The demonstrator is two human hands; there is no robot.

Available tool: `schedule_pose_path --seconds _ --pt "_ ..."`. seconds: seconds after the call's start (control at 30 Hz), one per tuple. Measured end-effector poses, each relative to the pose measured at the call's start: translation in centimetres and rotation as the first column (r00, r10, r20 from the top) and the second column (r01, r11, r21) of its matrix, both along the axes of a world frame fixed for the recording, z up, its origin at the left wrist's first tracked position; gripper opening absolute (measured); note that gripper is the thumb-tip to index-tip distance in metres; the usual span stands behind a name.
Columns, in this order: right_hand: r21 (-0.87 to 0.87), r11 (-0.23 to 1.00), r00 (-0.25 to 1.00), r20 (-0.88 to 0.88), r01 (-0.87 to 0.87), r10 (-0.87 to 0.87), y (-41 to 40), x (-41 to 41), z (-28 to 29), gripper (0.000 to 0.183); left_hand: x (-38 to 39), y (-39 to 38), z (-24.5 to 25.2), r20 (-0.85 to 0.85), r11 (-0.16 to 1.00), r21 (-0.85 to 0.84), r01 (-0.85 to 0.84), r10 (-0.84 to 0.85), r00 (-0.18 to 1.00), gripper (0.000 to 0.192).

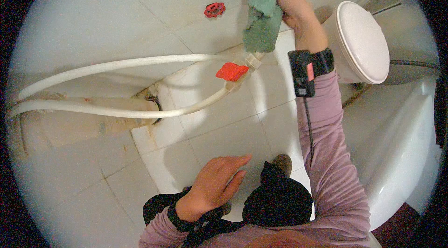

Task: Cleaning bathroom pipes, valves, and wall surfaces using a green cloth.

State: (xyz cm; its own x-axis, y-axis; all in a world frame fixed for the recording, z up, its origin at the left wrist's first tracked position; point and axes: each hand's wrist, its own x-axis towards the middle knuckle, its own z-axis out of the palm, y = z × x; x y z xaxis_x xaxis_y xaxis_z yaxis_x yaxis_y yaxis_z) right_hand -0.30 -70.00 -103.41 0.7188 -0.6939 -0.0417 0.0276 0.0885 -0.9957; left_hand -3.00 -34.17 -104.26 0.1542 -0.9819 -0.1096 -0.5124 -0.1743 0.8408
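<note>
My right hand (292,3) reaches out at the top, its fingers hidden behind a green cloth (264,10) that hangs over a pipe against the tiled wall. Below the cloth a white pipe fitting (252,62) shows, joined to a valve with a red plastic handle (231,71). A white pipe (175,112) curves from the valve to the left. My left hand (218,181) is held low in front of my body, fingers together and thumb apart, with nothing in it. A round red handwheel (214,10) sits on the wall left of the cloth.
A white lidded bucket (364,43) stands right of my right forearm, near a dark hose (413,63). A white glossy ceramic fixture (402,164) fills the lower right. Another white pipe (122,62) arcs along the wall at left, above a broken opening (154,106) at the ledge.
</note>
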Motion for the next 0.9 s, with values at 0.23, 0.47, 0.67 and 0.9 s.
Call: schedule_pose_path --seconds 0.23,0.47,0.67,0.9 --pt "-0.237 0.951 0.98 0.04 0.198 -0.194 2.3 -3.8 -6.6 0.028 -0.9 -0.1 -0.4 0.03 0.999 -0.023 0.035 -0.035 0.999 0.034" --pt "-0.754 0.642 0.866 -0.223 0.138 -0.448 3.2 -3.3 -2.0 0.024 -0.4 0.0 0.0 0.05 0.998 -0.042 0.041 -0.039 0.998 0.035" --pt "-0.93 0.363 0.759 -0.273 -0.051 -0.591 -1.3 1.8 0.6 0.029 -0.1 0.4 0.8 0.032 0.998 -0.046 0.044 -0.042 0.999 0.034" --pt "-0.875 0.457 0.818 -0.144 0.157 -0.557 -1.0 1.6 0.4 0.029 0.4 1.2 1.4 -0.015 0.996 -0.079 0.038 -0.04 0.999 0.033"
